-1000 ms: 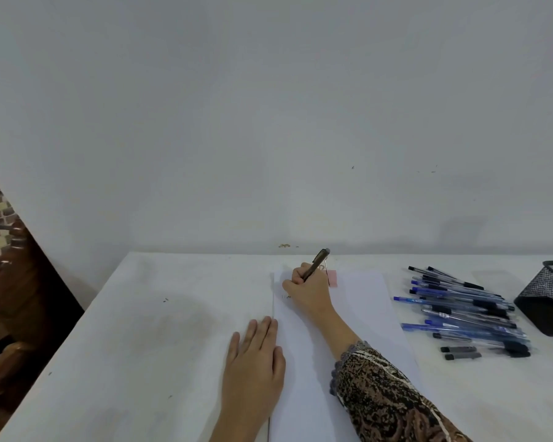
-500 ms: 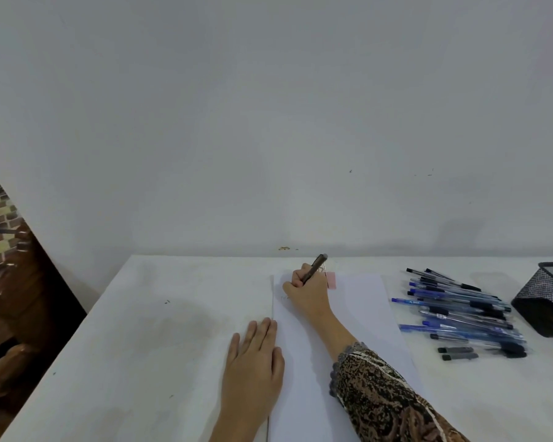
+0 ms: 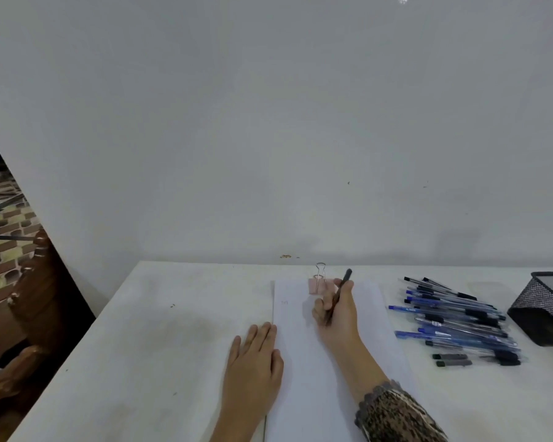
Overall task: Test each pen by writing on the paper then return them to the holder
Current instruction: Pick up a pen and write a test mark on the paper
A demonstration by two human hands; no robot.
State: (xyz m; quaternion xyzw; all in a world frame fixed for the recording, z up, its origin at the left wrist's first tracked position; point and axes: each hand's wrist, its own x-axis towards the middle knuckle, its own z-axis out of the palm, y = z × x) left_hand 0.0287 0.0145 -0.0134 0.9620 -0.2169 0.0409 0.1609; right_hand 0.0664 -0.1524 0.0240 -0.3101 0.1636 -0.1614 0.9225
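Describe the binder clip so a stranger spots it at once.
On the white table, find the white paper sheet left of the pile of blue and black pens. At the sheet's far edge sits a pink binder clip. Nothing else there is pink, and its silver wire handle stands upright.

Plain pale wall [image 3: 268, 122] is filling most of the view, evenly lit, with faint shadows lying along its base. White table [image 3: 141, 346] is butting against it. Far left, carved dark wooden furniture [image 3: 29, 298] is standing beside the table, and a brick-patterned surface [image 3: 7, 224] is showing beyond.
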